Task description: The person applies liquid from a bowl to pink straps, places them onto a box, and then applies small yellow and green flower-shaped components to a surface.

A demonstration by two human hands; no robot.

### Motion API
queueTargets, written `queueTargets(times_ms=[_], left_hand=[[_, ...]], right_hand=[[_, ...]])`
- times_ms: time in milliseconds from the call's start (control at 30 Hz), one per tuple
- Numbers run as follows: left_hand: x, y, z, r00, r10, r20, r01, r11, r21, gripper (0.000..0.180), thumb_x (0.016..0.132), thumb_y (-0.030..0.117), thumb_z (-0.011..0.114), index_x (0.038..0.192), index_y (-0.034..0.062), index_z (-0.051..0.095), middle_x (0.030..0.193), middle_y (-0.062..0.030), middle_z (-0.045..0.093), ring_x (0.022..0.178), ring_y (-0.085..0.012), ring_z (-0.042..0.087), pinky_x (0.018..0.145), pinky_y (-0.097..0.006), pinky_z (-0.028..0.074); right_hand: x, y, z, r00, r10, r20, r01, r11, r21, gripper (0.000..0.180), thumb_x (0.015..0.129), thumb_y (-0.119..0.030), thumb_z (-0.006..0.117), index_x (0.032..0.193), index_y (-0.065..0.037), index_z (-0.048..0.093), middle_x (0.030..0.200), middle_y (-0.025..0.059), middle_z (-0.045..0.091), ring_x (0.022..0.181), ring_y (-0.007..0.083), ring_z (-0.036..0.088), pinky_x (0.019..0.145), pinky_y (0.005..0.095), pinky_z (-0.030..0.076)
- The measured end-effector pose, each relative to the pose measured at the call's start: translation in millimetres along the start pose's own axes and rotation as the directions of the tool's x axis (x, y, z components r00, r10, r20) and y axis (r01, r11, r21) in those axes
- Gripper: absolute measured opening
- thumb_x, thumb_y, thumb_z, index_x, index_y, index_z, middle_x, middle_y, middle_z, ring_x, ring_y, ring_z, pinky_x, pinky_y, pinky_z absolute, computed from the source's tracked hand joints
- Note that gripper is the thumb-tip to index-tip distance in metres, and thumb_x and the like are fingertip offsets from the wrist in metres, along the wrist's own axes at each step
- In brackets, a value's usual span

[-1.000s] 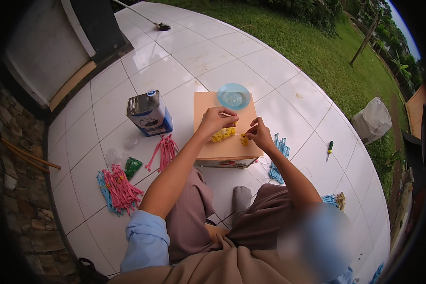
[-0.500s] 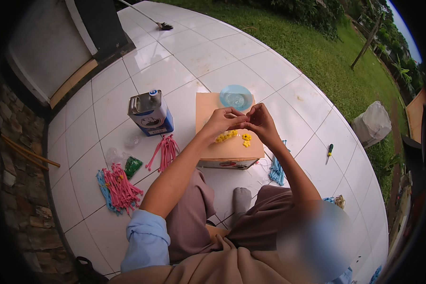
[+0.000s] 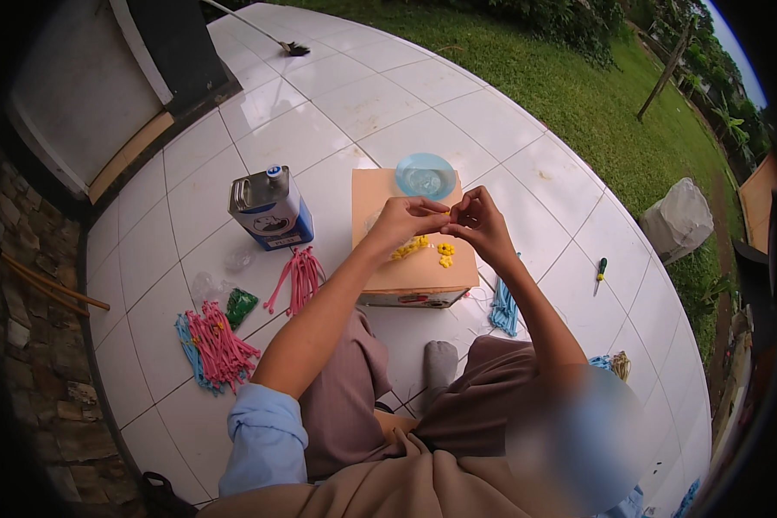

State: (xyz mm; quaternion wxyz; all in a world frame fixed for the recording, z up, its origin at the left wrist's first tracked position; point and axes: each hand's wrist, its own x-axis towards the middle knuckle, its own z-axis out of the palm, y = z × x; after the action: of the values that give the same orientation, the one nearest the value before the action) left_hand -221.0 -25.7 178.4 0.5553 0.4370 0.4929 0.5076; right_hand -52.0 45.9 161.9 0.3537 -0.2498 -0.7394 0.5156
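Observation:
Above the cardboard box (image 3: 376, 283), my two hands meet with their fingertips nearly touching. My left hand (image 3: 406, 224) is closed in a pinch, and so is my right hand (image 3: 478, 221). A tiny yellow piece (image 3: 447, 212) shows between the fingertips; it looks like a bead, though most of it is hidden. Below the hands on the box top lie small yellow flower-shaped bead pieces (image 3: 446, 250) and a heap of more yellow pieces (image 3: 408, 249), partly behind my left hand. A light blue bowl (image 3: 425, 164) stands at the box's far edge.
Left of the box are a blue-and-white metal can (image 3: 278, 220), pink strands (image 3: 298, 281), a green packet (image 3: 242, 306) and a pink-and-blue bundle (image 3: 220, 345). Rightward lie blue strands (image 3: 504, 308), a screwdriver (image 3: 602, 269) and a white sack (image 3: 678, 223). A broom (image 3: 294, 49) rests far off.
A bit of yellow now shows between my fingertips, where none was plain before. My hands stay joined over the box with only slight finger movement; the view has shifted a little.

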Motion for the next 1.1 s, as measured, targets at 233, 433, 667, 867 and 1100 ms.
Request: queueTargets(times_ms=[233, 433, 667, 867, 1100], left_hand=[[0, 1, -3, 1.0, 0.017, 0.007, -0.017, 0.995, -0.095, 0.028, 0.082, 0.008, 0.065, 0.106, -0.0067, 0.06, 0.095, -0.0153, 0.065, 0.087, -0.0185, 0.065, 0.081, -0.025, 0.053], [7, -7, -5, 0.999, 0.034, -0.03, -0.035, 0.999, -0.041, 0.026, 0.083, 0.008, 0.064, 0.105, -0.0039, 0.062, 0.098, -0.0133, 0.065, 0.088, -0.0176, 0.065, 0.082, -0.024, 0.052], [0, 4, -7, 0.982, 0.012, -0.187, 0.039, 0.963, 0.268, 0.022, 0.082, 0.004, 0.063, 0.101, -0.0057, 0.063, 0.092, -0.0109, 0.066, 0.082, -0.0151, 0.065, 0.075, -0.022, 0.054], [7, -10, -9, 0.974, 0.101, -0.204, -0.053, 0.972, 0.228, 0.019, 0.079, 0.003, 0.067, 0.095, -0.0069, 0.064, 0.084, -0.0115, 0.067, 0.073, -0.0142, 0.065, 0.07, -0.022, 0.055], [7, -12, -10, 0.969, 0.044, -0.242, 0.008, 0.977, 0.213, 0.016, 0.078, 0.004, 0.068, 0.089, -0.0072, 0.062, 0.083, -0.0126, 0.066, 0.071, -0.0146, 0.066, 0.068, -0.022, 0.056]], right_hand=[[0, -3, 0, 1.0, 0.028, 0.005, -0.029, 0.994, 0.102, 0.034, 0.078, 0.002, 0.066, 0.093, -0.005, 0.036, 0.082, 0.0091, 0.06, 0.079, 0.0141, 0.062, 0.069, 0.0259, 0.053], [5, 8, -2, 1.0, -0.027, 0.004, 0.026, 0.977, 0.214, 0.031, 0.083, 0.006, 0.057, 0.093, -0.007, 0.031, 0.082, 0.0089, 0.057, 0.075, 0.0134, 0.057, 0.067, 0.0262, 0.049], [8, 35, -10, 0.968, 0.146, -0.205, -0.078, 0.948, 0.307, 0.031, 0.084, 0.004, 0.056, 0.09, -0.009, 0.028, 0.082, 0.0083, 0.056, 0.073, 0.0128, 0.052, 0.067, 0.0266, 0.046], [-15, 94, -5, 0.938, 0.289, -0.192, -0.312, 0.945, -0.102, 0.03, 0.076, 0.005, 0.059, 0.088, -0.005, 0.033, 0.073, 0.0124, 0.063, 0.065, 0.0181, 0.064, 0.057, 0.0287, 0.053], [2, 49, 3, 0.953, 0.083, -0.291, -0.117, 0.988, -0.103, 0.026, 0.08, 0.0, 0.061, 0.096, -0.003, 0.04, 0.085, 0.0113, 0.06, 0.074, 0.0172, 0.063, 0.065, 0.0301, 0.053]])
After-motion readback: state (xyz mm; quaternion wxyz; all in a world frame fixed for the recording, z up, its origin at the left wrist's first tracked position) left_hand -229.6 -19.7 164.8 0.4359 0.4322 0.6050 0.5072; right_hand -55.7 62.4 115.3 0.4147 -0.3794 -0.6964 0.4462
